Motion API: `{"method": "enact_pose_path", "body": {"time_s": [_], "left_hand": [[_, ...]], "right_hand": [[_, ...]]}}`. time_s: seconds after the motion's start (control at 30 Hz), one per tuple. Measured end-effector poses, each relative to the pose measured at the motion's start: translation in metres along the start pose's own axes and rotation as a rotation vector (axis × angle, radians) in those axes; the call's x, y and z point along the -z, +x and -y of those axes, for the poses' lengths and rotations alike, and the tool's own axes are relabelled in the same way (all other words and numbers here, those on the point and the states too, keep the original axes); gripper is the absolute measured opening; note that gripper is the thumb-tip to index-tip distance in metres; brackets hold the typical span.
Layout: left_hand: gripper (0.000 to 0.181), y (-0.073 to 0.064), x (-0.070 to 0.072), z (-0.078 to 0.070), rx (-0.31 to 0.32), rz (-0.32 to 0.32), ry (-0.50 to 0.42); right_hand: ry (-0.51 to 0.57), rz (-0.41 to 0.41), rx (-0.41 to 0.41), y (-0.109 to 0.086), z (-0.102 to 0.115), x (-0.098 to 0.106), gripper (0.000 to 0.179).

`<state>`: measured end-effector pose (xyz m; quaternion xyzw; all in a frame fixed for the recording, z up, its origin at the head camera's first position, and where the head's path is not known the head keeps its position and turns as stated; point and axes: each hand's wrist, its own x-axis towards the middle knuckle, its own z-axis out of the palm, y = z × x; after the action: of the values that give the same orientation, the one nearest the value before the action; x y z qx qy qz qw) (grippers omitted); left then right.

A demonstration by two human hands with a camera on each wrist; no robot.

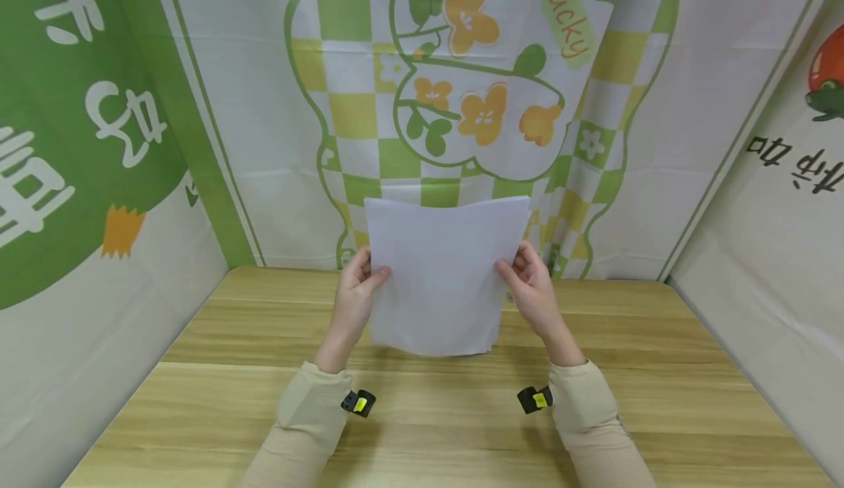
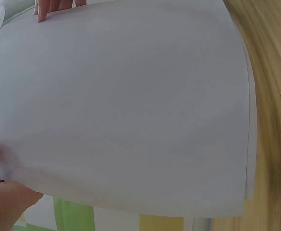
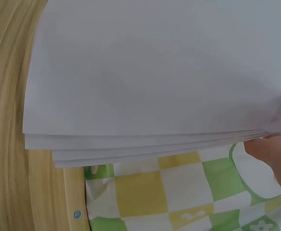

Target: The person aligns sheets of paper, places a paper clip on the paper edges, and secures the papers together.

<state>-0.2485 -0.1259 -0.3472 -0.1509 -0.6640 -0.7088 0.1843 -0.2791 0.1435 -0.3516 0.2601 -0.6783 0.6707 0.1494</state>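
Observation:
A stack of white paper sheets (image 1: 435, 275) is held upright over the table, its top edge dipping slightly in the middle. My left hand (image 1: 354, 294) pinches the left side, thumb on the near face and fingers behind. On the opposite side my right hand (image 1: 532, 290) grips the sheets the same way. Several staggered edges of the paper (image 3: 131, 144) fan out a little in the right wrist view. In the left wrist view, the paper (image 2: 131, 106) fills most of the frame, with a second sheet edge showing at the right.
The wooden table (image 1: 435, 422) spreads under both forearms. Behind it hangs a green and yellow checked curtain (image 1: 356, 114), and printed cloth walls (image 1: 72, 341) stand on both sides. Black wrist mounts with yellow tags (image 1: 359, 403) sit at the sleeves.

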Motion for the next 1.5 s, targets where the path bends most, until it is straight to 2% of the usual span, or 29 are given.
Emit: {"method": "enact_pose_path", "body": {"time_s": [0.57,1.0,1.5], "left_hand": [[0.028,-0.002,0.003,0.01,0.008,0.001,-0.014],[0.038,-0.004,0.005,0.018,0.039,0.03,-0.007],[0.045,-0.005,0.015,0.028,0.094,0.106,0.065]], "right_hand": [[0.011,0.023,-0.002,-0.002,-0.01,0.003,0.028],[-0.002,0.058,-0.097,-0.006,-0.023,0.004,0.036],[-0.053,0.095,-0.102,-0.009,-0.029,0.005,0.042]]}}
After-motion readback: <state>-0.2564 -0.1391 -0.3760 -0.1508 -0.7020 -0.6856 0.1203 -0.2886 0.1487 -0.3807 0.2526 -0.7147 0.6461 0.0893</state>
